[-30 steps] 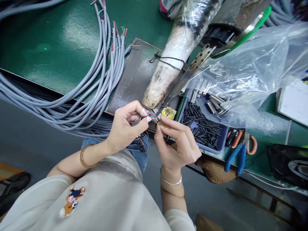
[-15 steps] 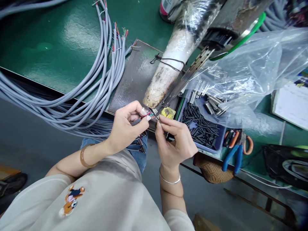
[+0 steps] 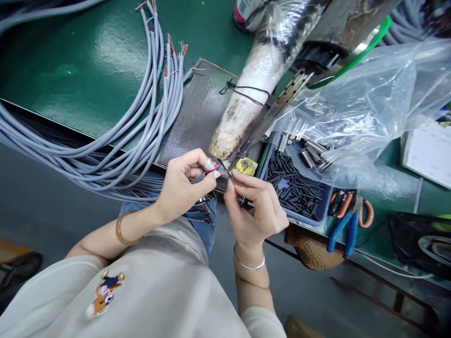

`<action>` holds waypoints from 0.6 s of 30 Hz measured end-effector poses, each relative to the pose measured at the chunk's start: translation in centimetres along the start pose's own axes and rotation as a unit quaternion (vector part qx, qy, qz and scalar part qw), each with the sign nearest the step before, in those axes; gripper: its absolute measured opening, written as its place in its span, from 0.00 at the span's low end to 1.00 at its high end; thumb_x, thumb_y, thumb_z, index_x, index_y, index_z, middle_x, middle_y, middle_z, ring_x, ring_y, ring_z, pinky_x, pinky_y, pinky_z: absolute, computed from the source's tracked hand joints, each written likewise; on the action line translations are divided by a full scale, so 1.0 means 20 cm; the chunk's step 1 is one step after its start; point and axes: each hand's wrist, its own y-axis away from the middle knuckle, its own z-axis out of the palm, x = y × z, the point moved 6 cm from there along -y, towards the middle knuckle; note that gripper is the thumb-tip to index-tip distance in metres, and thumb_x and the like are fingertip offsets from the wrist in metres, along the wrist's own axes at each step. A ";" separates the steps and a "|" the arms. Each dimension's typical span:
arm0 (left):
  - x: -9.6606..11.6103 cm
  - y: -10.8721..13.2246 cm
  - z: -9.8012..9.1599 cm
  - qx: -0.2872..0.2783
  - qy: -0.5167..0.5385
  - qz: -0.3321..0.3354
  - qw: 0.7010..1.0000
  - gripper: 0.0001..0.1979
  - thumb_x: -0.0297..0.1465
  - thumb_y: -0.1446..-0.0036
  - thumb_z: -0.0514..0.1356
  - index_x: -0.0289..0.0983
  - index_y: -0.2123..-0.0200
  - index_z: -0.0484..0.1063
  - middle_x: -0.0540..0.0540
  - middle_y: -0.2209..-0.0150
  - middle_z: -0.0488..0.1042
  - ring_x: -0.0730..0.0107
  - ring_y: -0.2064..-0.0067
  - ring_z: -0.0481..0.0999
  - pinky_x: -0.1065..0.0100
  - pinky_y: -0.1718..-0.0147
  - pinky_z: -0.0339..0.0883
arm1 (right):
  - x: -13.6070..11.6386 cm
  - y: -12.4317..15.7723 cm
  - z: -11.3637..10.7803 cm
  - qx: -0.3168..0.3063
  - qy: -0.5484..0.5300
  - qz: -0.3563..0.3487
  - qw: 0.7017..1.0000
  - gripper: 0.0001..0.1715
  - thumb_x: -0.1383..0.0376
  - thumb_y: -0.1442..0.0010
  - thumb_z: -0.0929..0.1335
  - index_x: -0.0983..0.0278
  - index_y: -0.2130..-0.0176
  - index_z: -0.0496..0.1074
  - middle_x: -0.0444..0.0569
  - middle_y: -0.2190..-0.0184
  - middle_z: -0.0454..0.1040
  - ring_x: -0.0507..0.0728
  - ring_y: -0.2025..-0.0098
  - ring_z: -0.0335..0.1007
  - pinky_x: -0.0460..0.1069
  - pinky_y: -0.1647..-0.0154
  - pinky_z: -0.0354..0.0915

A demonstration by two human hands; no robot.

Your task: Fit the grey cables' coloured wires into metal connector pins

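My left hand [image 3: 183, 185] is closed in a pinch on the stripped end of a grey cable [image 3: 198, 178], whose thin coloured wires [image 3: 212, 172] fan out past my fingertips. My right hand [image 3: 255, 206] is closed too, its thumb and forefinger pinching a small metal connector [image 3: 226, 172] right against those wires. Both hands meet just off the bench edge, in front of a taped white tube [image 3: 243, 98] and a perforated metal strip [image 3: 271, 112]. Several finished cable ends with connectors [image 3: 207, 206] lie on my lap.
A bundle of grey cables [image 3: 105, 145] curves over the green bench [image 3: 70, 70] at left. A blue tray of black sleeves [image 3: 296, 188] sits right of my hands under a clear plastic bag [image 3: 366, 108]. Blue and orange pliers [image 3: 347, 223] lie further right.
My right hand has shifted slightly left and closer against the wire ends. My left hand has stayed nearly still.
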 end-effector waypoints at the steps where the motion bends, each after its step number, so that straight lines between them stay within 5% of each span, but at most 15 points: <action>1: 0.00 0.00 0.00 0.002 -0.002 0.001 1.000 0.08 0.25 0.51 0.66 0.36 0.74 0.68 0.51 0.75 0.70 0.79 0.74 0.68 0.77 0.79 0.58 | 0.00 0.00 0.00 0.000 0.000 0.002 1.000 0.12 0.75 0.44 0.75 0.62 0.66 0.71 0.48 0.60 0.84 0.51 0.60 0.82 0.45 0.58 0.77; 8: -0.02 0.01 0.01 -0.009 0.005 -0.022 1.000 0.09 0.26 0.50 0.68 0.36 0.73 0.68 0.51 0.74 0.71 0.82 0.77 0.65 0.78 0.80 0.56 | 0.01 0.01 0.00 0.011 -0.016 0.026 0.999 0.10 0.74 0.42 0.74 0.61 0.64 0.73 0.45 0.62 0.84 0.52 0.61 0.82 0.46 0.60 0.77; 12: -0.05 0.04 0.02 -0.047 0.053 -0.072 0.995 0.09 0.29 0.47 0.68 0.35 0.67 0.69 0.50 0.71 0.77 0.85 0.81 0.63 0.78 0.82 0.58 | 0.07 0.06 -0.09 0.093 -0.098 0.093 0.986 0.07 0.71 0.37 0.71 0.61 0.58 0.75 0.39 0.71 0.79 0.48 0.76 0.76 0.43 0.78 0.70; 15: -0.08 0.06 0.02 -0.057 0.083 -0.099 0.990 0.11 0.32 0.46 0.68 0.35 0.67 0.68 0.49 0.72 0.77 0.85 0.82 0.63 0.78 0.84 0.57 | 0.08 0.10 -0.17 0.178 -0.145 0.086 0.970 0.14 0.69 0.36 0.69 0.59 0.50 0.74 0.36 0.76 0.72 0.46 0.86 0.65 0.44 0.87 0.59; 18: -0.09 0.07 0.01 -0.055 0.089 -0.105 0.989 0.13 0.33 0.48 0.70 0.35 0.69 0.69 0.51 0.75 0.75 0.85 0.83 0.62 0.79 0.85 0.55 | 0.07 0.10 -0.17 0.143 -0.112 0.090 0.979 0.23 0.73 0.37 0.69 0.57 0.45 0.70 0.39 0.69 0.80 0.51 0.80 0.75 0.46 0.83 0.67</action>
